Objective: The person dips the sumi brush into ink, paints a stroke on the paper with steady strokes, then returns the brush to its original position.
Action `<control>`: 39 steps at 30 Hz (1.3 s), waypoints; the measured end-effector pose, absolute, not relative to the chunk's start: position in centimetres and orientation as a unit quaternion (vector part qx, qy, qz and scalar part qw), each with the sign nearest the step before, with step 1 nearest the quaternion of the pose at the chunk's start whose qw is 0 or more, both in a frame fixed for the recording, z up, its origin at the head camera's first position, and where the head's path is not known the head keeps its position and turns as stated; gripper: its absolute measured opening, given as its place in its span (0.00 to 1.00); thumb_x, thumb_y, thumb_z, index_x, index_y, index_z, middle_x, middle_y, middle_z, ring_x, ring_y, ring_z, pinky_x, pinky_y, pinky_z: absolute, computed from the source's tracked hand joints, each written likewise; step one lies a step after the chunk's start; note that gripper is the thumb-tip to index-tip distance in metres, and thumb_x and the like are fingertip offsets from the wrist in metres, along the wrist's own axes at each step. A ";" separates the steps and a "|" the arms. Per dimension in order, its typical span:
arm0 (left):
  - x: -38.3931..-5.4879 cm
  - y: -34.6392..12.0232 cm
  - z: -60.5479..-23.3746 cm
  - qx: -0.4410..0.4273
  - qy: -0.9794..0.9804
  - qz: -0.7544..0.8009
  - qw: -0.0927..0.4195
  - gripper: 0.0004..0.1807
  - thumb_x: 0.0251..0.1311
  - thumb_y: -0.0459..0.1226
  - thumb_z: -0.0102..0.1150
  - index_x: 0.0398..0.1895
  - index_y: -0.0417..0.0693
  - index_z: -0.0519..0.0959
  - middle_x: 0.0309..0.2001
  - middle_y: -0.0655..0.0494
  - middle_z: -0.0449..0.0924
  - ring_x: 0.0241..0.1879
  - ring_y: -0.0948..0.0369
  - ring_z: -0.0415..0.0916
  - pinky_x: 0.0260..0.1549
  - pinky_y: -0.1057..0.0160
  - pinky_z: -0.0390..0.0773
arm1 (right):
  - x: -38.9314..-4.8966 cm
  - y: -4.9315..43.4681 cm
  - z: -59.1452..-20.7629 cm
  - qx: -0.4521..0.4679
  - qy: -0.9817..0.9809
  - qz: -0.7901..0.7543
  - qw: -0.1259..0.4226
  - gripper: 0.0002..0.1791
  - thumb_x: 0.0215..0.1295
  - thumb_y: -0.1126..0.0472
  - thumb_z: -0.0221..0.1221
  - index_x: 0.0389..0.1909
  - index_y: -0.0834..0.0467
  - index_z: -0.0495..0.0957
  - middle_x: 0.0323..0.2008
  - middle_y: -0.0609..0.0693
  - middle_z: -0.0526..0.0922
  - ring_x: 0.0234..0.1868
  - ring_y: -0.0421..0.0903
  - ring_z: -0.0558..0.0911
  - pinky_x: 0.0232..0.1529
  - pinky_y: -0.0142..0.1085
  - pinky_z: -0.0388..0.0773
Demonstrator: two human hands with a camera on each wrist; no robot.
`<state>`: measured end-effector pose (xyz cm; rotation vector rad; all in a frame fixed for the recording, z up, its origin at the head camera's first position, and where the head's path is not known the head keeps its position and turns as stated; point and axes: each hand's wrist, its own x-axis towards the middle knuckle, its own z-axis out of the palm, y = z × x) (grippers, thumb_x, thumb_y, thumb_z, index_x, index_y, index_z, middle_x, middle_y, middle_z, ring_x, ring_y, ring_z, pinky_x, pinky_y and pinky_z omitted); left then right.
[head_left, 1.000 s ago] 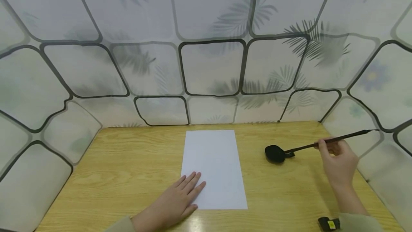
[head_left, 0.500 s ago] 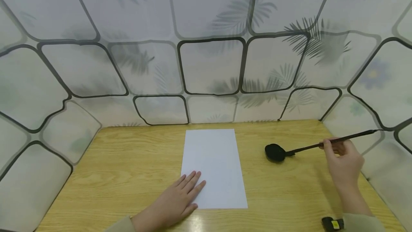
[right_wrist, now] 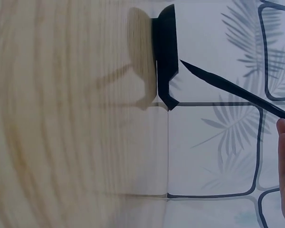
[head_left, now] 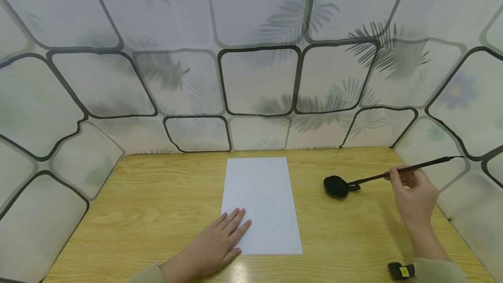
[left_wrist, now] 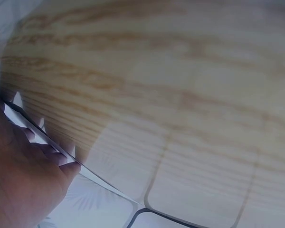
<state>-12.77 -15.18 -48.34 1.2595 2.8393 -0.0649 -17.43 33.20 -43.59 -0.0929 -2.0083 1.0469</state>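
Slanting through the pinching right grip (head_left: 416,198), the brush (head_left: 426,164) points toward the black dish (head_left: 335,186).

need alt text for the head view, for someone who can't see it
A person's right hand holds a slim dark brush, one end by a small black dish; the left hand rests on a white sheet on a wood-grain table, with leaf-patterned walls behind.
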 end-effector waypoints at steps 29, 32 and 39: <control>-12.7 -15.2 -48.1 0.411 0.912 -0.015 0.017 0.34 0.84 0.55 0.39 0.85 0.50 0.59 0.85 0.43 0.55 0.84 0.48 0.57 0.79 0.47 0.66 | -17.9 33.4 -43.2 -0.067 -0.796 0.427 0.425 0.03 0.71 0.68 0.65 0.38 0.58 0.84 0.29 0.11 0.78 0.29 0.14 0.78 0.35 0.09 0.72; -12.7 -15.2 -48.1 0.411 0.911 -0.014 0.014 0.34 0.84 0.54 0.40 0.84 0.50 0.60 0.84 0.43 0.56 0.83 0.48 0.57 0.78 0.48 0.67 | -17.9 33.3 -43.4 -0.063 -0.800 0.419 0.425 0.03 0.71 0.69 0.64 0.39 0.65 0.84 0.29 0.10 0.77 0.29 0.12 0.77 0.35 0.09 0.71; -12.6 -15.2 -48.0 0.415 0.909 -0.016 0.001 0.34 0.84 0.54 0.40 0.84 0.49 0.62 0.84 0.43 0.58 0.82 0.47 0.60 0.77 0.47 0.69 | -17.7 33.5 -43.8 -0.069 -0.804 0.415 0.419 0.04 0.71 0.70 0.64 0.41 0.68 0.83 0.28 0.09 0.77 0.28 0.12 0.76 0.34 0.09 0.71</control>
